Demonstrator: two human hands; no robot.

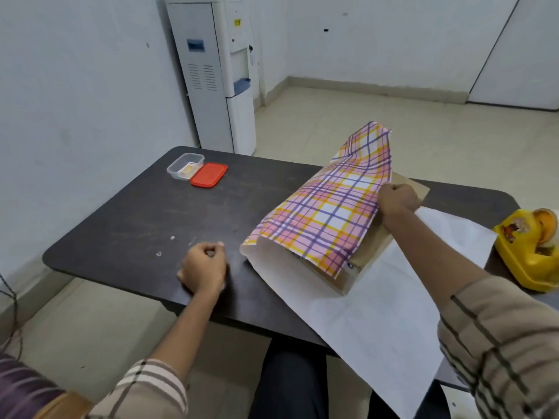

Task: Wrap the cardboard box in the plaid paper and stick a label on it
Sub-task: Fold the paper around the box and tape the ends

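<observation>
A flat brown cardboard box lies on the dark table, on top of the plaid paper's white underside. One side of the plaid paper is folded up over the box, pattern side out, and its far corner stands in the air. My right hand grips the folded paper's edge above the box. To the left of the paper, my left hand rests on the table in a loose fist with nothing visible in it.
A clear plastic container holding labels stands at the table's far left, its red lid beside it. A yellow tape dispenser sits at the right edge. The white paper hangs over the near table edge. A water dispenser stands behind.
</observation>
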